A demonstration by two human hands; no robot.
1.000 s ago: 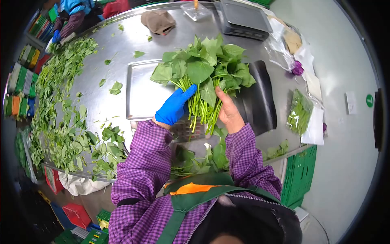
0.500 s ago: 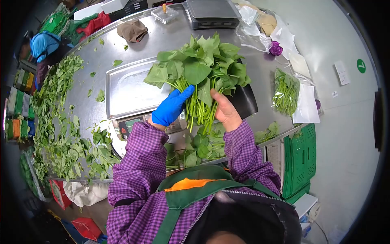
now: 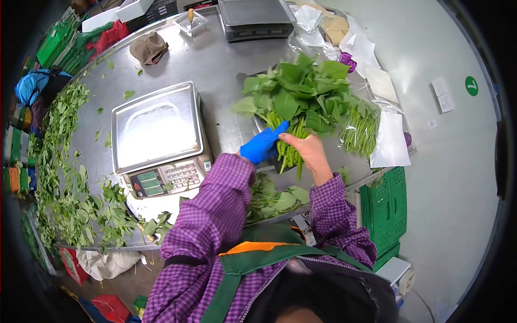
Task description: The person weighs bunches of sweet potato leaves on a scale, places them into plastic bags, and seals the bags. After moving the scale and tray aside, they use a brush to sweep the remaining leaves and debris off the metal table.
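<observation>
Fat leafy bunch of greens (image 3: 301,94), stems clamped in both hands.
Blue-gloved left hand (image 3: 262,146), bare right hand (image 3: 307,151); steel table (image 3: 215,64), scale (image 3: 156,129) further left.

Weighing scale (image 3: 156,134): display digits too small to read. Right of the scale, the bunch of leafy greens (image 3: 301,97) covers most of a black tray (image 3: 259,125). Beyond the scale, a second scale (image 3: 256,16) is cut off by the top edge.

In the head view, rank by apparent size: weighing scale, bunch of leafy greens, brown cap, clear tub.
Tied first: bunch of leafy greens and weighing scale; they look alike, and the bunch is held nearer the camera, so unranked.
Then: brown cap.
Smallest: clear tub.
</observation>
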